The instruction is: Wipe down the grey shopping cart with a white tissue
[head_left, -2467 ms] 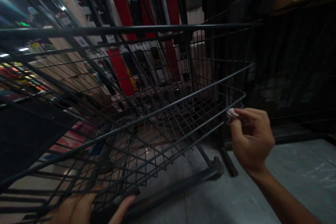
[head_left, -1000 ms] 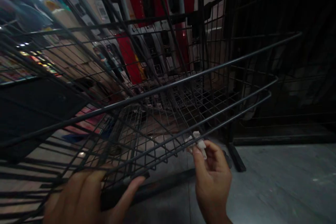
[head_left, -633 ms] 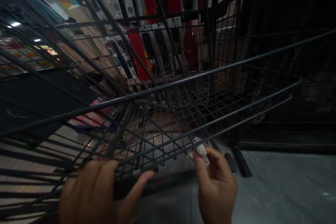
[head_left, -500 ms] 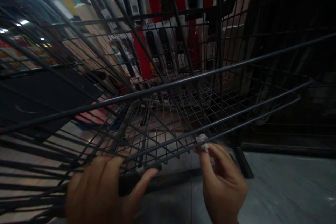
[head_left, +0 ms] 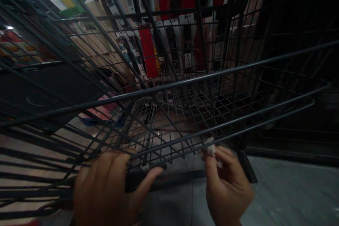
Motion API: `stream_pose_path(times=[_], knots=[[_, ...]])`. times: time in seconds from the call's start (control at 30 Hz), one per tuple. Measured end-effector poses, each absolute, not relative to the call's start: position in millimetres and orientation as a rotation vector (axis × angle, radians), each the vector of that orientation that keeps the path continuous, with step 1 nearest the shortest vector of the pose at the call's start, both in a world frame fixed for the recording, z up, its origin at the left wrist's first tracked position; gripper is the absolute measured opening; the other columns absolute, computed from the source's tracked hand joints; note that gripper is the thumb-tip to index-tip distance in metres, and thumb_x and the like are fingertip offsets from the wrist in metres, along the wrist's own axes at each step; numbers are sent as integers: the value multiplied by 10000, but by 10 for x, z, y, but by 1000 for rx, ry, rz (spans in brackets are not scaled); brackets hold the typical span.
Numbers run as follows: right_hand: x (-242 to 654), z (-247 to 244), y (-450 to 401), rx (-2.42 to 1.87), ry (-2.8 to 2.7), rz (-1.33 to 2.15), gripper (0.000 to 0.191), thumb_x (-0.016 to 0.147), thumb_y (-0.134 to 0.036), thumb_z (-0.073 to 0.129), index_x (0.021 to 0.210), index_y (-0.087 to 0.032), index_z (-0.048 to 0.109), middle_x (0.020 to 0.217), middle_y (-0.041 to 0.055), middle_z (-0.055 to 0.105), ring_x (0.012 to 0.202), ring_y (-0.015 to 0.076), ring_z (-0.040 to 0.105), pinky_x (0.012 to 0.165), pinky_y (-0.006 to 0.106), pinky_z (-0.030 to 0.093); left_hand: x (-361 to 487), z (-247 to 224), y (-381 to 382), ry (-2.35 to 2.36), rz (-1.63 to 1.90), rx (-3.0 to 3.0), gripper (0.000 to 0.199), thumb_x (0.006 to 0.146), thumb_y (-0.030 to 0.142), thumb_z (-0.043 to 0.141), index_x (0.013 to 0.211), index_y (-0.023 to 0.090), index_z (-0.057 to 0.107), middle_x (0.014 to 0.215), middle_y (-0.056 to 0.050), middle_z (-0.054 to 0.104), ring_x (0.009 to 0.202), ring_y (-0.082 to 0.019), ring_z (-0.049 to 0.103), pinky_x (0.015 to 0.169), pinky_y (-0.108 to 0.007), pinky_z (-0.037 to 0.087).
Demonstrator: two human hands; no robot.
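A dark metal wire shopping cart (head_left: 169, 85) fills most of the head view. At the lower left my left hand (head_left: 108, 183) is wrapped over a dark handle or bar of the cart, its thumb stretched along the near side. To the right, my right hand (head_left: 227, 183) pinches a small crumpled white tissue (head_left: 209, 148) between thumb and fingers. The tissue is against the lower wire rail of the cart. Dim light hides fine detail of the tissue.
Packaged goods in red (head_left: 148, 51) and black hang beyond the cart's wires. A dark panel (head_left: 45, 95) stands at the left, with a pink item (head_left: 102, 109) low beside it. Grey tiled floor (head_left: 293, 190) shows at the lower right.
Both hands appear slightly farther right in the view. The tissue has moved a little to the right and shows more of itself above my right fingers. The cart and goods have shifted slightly in view.
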State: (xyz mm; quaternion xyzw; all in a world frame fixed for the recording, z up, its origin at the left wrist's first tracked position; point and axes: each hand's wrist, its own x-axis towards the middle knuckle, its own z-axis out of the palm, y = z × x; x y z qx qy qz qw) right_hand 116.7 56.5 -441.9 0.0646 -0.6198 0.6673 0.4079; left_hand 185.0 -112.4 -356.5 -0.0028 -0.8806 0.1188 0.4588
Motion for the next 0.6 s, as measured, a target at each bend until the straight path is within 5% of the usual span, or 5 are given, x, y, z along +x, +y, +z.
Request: stream_pose_path(times=[0.27, 0.6], knots=[[1181, -4499, 500, 188, -1699, 1840, 64, 840, -154, 606, 820, -195, 651, 752, 6, 677, 666, 137, 672, 586, 233, 562, 1859, -3583, -1110, -2192, 316, 24, 221, 876, 518, 476, 884, 297, 465, 817, -52, 590, 745, -283, 567, 646, -456, 425], [1249, -4546, 324, 412, -1482, 1723, 293, 801, 14, 571, 996, -204, 595, 892, 29, 670, 822, 129, 656, 655, 239, 558, 1892, -3596, -1052, -2195, 284, 13, 270, 855, 553, 490, 945, 298, 483, 866, -68, 575, 771, -303, 533, 645, -462, 397]])
